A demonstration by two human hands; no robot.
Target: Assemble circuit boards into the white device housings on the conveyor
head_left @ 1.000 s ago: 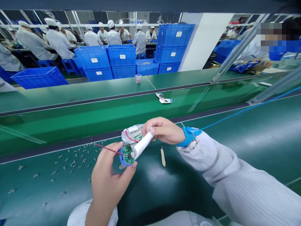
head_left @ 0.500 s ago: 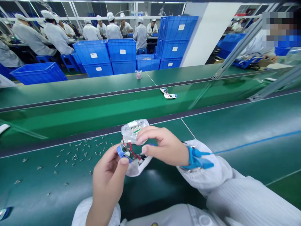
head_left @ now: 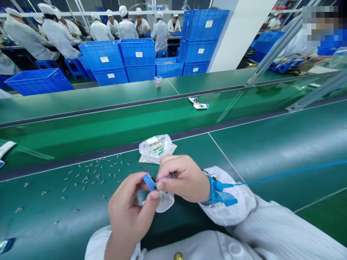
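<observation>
Blue plastic is about all that shows of the small part [head_left: 149,182], pinched between the person's two hands just above the green conveyor belt [head_left: 260,151]. The left hand [head_left: 130,209] has it clamped between thumb and fingers, and the right hand [head_left: 184,178] closes on it from the other side, its fingertips [head_left: 160,185] pressed against the blue end. Fingers hide most of the part, so its shape is hard to make out. A thin red wire [head_left: 142,167] runs out past the top of it. A clear plastic bag [head_left: 156,148] lies on the belt just beyond the hands, and something white and crumpled [head_left: 165,203], cut off by the hands, sits below them. Tiny metal bits [head_left: 89,177] are scattered to the left. A blue wrist strap [head_left: 218,195] circles the right wrist. Farther off stand stacked blue crates [head_left: 103,59] and co-workers in white [head_left: 159,36].
</observation>
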